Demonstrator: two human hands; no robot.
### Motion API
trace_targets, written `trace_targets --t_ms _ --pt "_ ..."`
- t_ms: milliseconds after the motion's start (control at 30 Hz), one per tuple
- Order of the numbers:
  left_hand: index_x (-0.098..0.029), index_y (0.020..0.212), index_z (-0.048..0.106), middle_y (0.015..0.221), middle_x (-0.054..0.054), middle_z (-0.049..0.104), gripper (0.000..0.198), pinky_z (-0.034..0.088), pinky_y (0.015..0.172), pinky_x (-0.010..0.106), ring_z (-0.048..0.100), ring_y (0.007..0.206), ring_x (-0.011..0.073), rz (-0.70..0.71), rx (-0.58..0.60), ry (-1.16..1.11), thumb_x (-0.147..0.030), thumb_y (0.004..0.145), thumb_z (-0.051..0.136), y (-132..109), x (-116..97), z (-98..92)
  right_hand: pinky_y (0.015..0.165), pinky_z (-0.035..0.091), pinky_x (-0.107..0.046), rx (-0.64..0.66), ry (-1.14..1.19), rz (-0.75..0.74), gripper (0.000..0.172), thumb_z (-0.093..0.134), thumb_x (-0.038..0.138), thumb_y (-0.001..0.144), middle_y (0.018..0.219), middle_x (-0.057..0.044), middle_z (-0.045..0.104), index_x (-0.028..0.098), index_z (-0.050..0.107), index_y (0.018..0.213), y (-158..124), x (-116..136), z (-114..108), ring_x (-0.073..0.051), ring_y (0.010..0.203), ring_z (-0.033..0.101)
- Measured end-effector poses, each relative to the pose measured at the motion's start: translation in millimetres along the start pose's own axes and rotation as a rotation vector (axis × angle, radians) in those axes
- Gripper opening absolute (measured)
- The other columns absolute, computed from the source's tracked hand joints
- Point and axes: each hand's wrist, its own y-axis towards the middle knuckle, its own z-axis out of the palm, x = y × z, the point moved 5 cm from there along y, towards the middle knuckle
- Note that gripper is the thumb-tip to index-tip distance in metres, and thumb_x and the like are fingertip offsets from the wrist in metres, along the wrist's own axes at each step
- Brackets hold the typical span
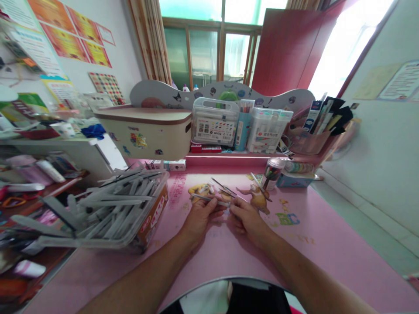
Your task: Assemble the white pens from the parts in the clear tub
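Over the pink desk (pixel 209 261), my left hand (pixel 201 218) pinches a slim, pale pen-like stick (pixel 222 203) between thumb and fingers. My right hand (pixel 247 218) is closed at the stick's right end, with its fingertips pinched together. The stick lies nearly level, its left end reaching past my left hand. Just beyond both hands, a few thin dark sticks (pixel 224 186) rest on the desk's printed cartoon figures. Left of my left forearm stands a clear plastic bin (pixel 144 218), heaped with long, pale, translucent pen-like pieces (pixel 111 203).
A clear jar of pens (pixel 273 172) and a blue box (pixel 294 179) stand at the back right. On the shelf behind are a lidded cream box (pixel 147 135), a clear marker case (pixel 214 122), another case (pixel 268 131) and a pink pen holder (pixel 307 141).
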Motion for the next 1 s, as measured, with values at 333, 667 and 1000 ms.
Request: trace_targets --t_ms 333,667,1000 --pt "-0.013 0.089 0.067 0.075 0.006 0.073 0.038 0.055 0.052 0.02 0.067 0.06 0.0129 -0.008 -0.04 0.049 -0.037 0.065 0.084 -1.7 -3.9 0.3 0.031 0.017 -0.014 -0.035 -0.102 0.02 0.044 0.065 0.06 0.078 0.05 0.008 0.046 0.02 0.048 0.075 -1.6 -1.3 0.7 -0.003 0.033 0.03" --pt "-0.014 0.085 0.064 0.072 0.003 0.068 0.039 0.051 0.049 0.019 0.062 0.058 0.0114 0.091 -0.098 0.108 -0.048 0.071 0.078 -2.1 -9.5 -6.6 0.032 0.02 -0.015 0.074 0.225 0.264 0.035 0.068 0.025 0.06 0.065 0.004 0.058 0.022 0.049 0.089 -3.5 -2.5 0.5 -0.007 0.042 0.043" --pt "-0.012 0.091 0.061 0.078 0.009 0.069 0.016 0.056 0.056 0.023 0.065 0.06 0.0122 -0.043 -0.252 -0.365 -0.013 0.093 0.045 12.8 -21.1 -21.9 0.03 0.017 -0.015 0.601 -0.039 0.443 0.031 0.075 0.031 0.069 0.046 0.007 0.044 0.018 0.047 0.064 -20.2 -15.0 4.8 -0.003 0.033 0.029"
